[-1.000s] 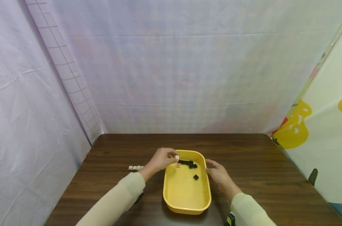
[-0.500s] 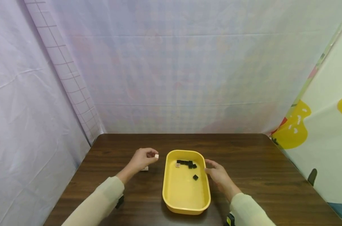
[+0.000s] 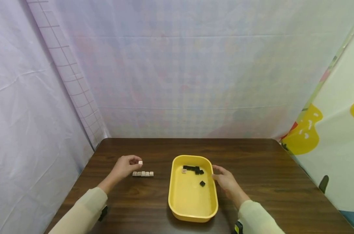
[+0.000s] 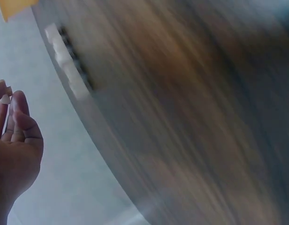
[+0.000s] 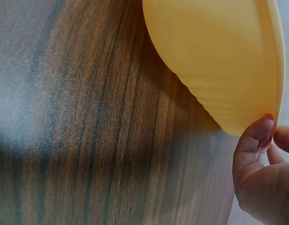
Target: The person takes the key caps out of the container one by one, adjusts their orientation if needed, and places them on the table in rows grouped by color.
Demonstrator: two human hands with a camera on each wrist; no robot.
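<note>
Between its thumb and fingertips, my left hand (image 3: 125, 167) pinches a small white keycap (image 3: 140, 162) above the table's left half. Just right of and below this hand lies a straight row of white keycaps (image 3: 143, 174); the left wrist view shows the row blurred. My right hand (image 3: 228, 183) grips the right rim of a yellow plastic tub (image 3: 193, 216), thumb and finger meeting at its edge in the right wrist view. Inside the tub sit several black keycaps (image 3: 191, 168), one white keycap (image 3: 184, 171) near them, and a lone black keycap (image 3: 202, 183).
The dark wood-grain table (image 3: 262, 169) carries everything. A pale checked curtain (image 3: 188, 81) hangs behind its far edge, and a white cloth (image 3: 27, 113) hangs at the left. A printed curtain with yellow shapes (image 3: 326, 162) stands along the right.
My left hand has moved left from over the tub to above the row, carrying the white keycap. The row has come fully into sight. My right hand and the tub stay put.
</note>
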